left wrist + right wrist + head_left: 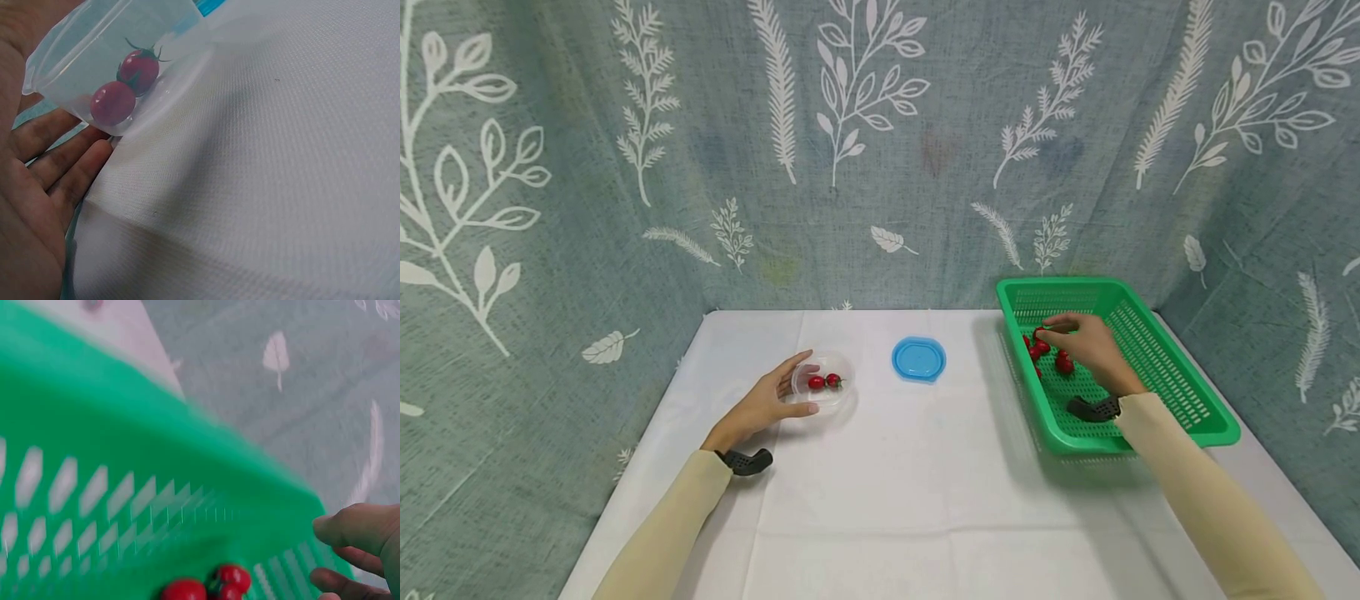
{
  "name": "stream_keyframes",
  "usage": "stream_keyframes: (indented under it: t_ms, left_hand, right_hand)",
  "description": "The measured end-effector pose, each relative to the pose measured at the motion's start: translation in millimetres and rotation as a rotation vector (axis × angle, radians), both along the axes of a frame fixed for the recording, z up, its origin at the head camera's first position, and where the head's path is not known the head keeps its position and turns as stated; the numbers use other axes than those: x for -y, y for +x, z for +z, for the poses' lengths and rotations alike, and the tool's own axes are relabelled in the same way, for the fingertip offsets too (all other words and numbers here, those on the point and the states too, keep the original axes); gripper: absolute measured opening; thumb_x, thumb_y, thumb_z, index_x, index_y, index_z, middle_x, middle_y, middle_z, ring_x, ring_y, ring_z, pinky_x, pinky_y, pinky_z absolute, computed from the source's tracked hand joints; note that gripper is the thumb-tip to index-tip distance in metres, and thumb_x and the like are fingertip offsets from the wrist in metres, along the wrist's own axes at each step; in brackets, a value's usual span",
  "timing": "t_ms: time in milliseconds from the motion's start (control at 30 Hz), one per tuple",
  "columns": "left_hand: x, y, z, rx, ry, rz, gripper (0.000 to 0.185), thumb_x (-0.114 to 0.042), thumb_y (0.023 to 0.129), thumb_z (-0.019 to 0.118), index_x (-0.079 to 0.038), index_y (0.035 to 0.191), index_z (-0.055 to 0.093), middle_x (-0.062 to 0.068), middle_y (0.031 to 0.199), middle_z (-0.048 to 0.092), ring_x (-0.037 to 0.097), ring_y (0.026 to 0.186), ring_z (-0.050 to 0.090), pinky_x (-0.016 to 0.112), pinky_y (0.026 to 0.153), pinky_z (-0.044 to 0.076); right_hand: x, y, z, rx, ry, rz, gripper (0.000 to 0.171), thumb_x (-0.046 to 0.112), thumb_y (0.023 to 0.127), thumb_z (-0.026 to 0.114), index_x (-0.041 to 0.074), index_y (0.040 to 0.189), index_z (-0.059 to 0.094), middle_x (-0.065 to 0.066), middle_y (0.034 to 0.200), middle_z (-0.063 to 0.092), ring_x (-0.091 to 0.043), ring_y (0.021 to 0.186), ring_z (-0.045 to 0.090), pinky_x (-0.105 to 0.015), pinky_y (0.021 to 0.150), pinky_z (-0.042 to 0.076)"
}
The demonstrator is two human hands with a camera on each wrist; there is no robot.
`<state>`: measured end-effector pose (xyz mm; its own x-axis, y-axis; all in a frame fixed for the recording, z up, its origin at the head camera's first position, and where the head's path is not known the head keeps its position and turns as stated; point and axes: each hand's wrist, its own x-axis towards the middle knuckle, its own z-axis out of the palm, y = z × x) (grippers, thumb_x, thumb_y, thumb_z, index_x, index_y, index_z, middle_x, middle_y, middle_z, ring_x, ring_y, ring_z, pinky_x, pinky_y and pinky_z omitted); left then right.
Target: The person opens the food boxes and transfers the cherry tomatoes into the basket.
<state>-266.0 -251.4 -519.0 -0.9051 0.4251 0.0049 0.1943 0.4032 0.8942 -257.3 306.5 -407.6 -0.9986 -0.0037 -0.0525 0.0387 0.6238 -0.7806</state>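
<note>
My left hand [769, 398] holds a small clear plastic container [842, 364] from its left side, thumb on the near side and fingers on the far side. Inside lie two cherry tomatoes [112, 104], one with a green stem. My right hand [1092, 346] reaches into a green plastic basket [1165, 358], over several cherry tomatoes [1063, 363] at its left side. In the right wrist view, the fingertips [328, 529] stand apart with nothing visible between them, and tomatoes [232, 576] lie lower left of them.
A blue lid [919, 359] lies on the white tablecloth [880, 475] between container and basket. A grey-green leaf-patterned curtain [925, 150] stands behind and at both sides of the table. The basket's raised rim [1026, 375] surrounds my right hand.
</note>
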Motion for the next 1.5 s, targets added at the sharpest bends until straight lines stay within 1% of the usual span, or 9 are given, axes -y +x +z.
stream_keyframes:
  t_ms: [167, 400, 500, 700, 867, 1033, 1200, 1433, 1500]
  left_hand:
    - [0, 0.4, 1.0, 0.003, 0.000, 0.003, 0.104, -0.041, 0.081, 0.089, -0.038, 0.163, 0.026, 0.002, 0.170, 0.019, 0.041, 0.153, 0.024, 0.060, 0.122, 0.024]
    - [0, 0.9, 2.1, 0.006, -0.006, 0.010, 0.105, -0.042, 0.081, 0.089, -0.036, 0.164, 0.025, 0.002, 0.170, 0.020, 0.040, 0.153, 0.024, 0.059, 0.122, 0.025]
    - [1, 1.4, 2.4, 0.008, -0.003, 0.012, 0.104, -0.041, 0.082, 0.089, -0.036, 0.164, 0.025, 0.002, 0.169, 0.020, 0.040, 0.153, 0.024, 0.060, 0.122, 0.024]
    - [1, 2.7, 2.4, 0.012, 0.012, 0.006, 0.103, -0.038, 0.083, 0.089, -0.035, 0.164, 0.025, 0.001, 0.169, 0.021, 0.039, 0.153, 0.024, 0.060, 0.122, 0.024]
    - [2, 2.6, 1.6, 0.013, 0.015, -0.001, 0.104, -0.039, 0.084, 0.088, -0.032, 0.165, 0.024, 0.002, 0.170, 0.020, 0.040, 0.153, 0.023, 0.061, 0.122, 0.024]
    - [1, 2.1, 1.5, 0.013, 0.012, 0.002, 0.103, -0.039, 0.084, 0.088, -0.033, 0.165, 0.025, 0.000, 0.169, 0.020, 0.039, 0.153, 0.024, 0.061, 0.122, 0.023]
    - [-1, 1.6, 1.8, 0.021, 0.012, 0.004, 0.102, -0.039, 0.084, 0.087, -0.033, 0.165, 0.026, 0.000, 0.169, 0.020, 0.039, 0.153, 0.023, 0.061, 0.123, 0.022]
    - [-2, 0.6, 1.3, 0.024, 0.021, 0.006, 0.100, -0.032, 0.086, 0.087, -0.030, 0.165, 0.026, 0.002, 0.169, 0.021, 0.039, 0.153, 0.022, 0.063, 0.122, 0.020]
    - [-2, 0.1, 0.6, 0.025, 0.024, 0.004, 0.099, -0.031, 0.087, 0.086, -0.030, 0.165, 0.025, 0.002, 0.169, 0.021, 0.039, 0.153, 0.022, 0.064, 0.122, 0.021]
  right_hand:
    - [25, -4.4, 11.5, -0.028, -0.018, 0.033, 0.049, 0.038, 0.100, 0.069, 0.008, 0.139, 0.061, -0.015, 0.140, 0.057, -0.038, 0.123, 0.055, -0.058, 0.098, 0.050]
    - [63, -12.2, 15.9, -0.061, -0.051, 0.109, 0.041, 0.038, 0.099, 0.072, 0.014, 0.131, 0.067, -0.009, 0.134, 0.061, -0.033, 0.112, 0.059, -0.049, 0.086, 0.055]
    - [82, -14.0, 14.3, -0.059, -0.085, 0.138, 0.039, 0.037, 0.097, 0.074, 0.014, 0.128, 0.069, -0.008, 0.133, 0.062, -0.032, 0.109, 0.060, -0.046, 0.084, 0.056]
    - [121, -17.1, 6.9, -0.104, -0.094, 0.211, 0.031, 0.032, 0.096, 0.076, 0.014, 0.121, 0.072, -0.009, 0.121, 0.069, -0.027, 0.093, 0.064, -0.043, 0.076, 0.057]
    - [152, -19.2, -1.9, -0.116, -0.102, 0.282, 0.029, 0.033, 0.096, 0.076, 0.017, 0.120, 0.073, -0.003, 0.116, 0.070, -0.024, 0.089, 0.065, -0.040, 0.074, 0.057]
    - [183, -18.7, -9.3, -0.122, -0.108, 0.358, 0.027, 0.033, 0.096, 0.076, 0.021, 0.120, 0.073, 0.002, 0.112, 0.072, -0.023, 0.089, 0.063, -0.042, 0.074, 0.057]
    - [213, -17.0, -17.6, -0.111, -0.122, 0.408, 0.026, 0.035, 0.094, 0.078, 0.024, 0.118, 0.074, 0.008, 0.110, 0.072, -0.023, 0.088, 0.064, -0.041, 0.072, 0.059]
    - [251, -16.8, -31.9, -0.063, -0.192, 0.479, 0.026, 0.034, 0.094, 0.079, 0.024, 0.118, 0.074, 0.003, 0.118, 0.072, -0.043, 0.095, 0.067, -0.062, 0.076, 0.058]
    - [261, -17.4, -35.7, -0.060, -0.185, 0.497, 0.026, 0.034, 0.094, 0.078, 0.024, 0.117, 0.075, 0.003, 0.120, 0.072, -0.043, 0.094, 0.068, -0.058, 0.072, 0.060]
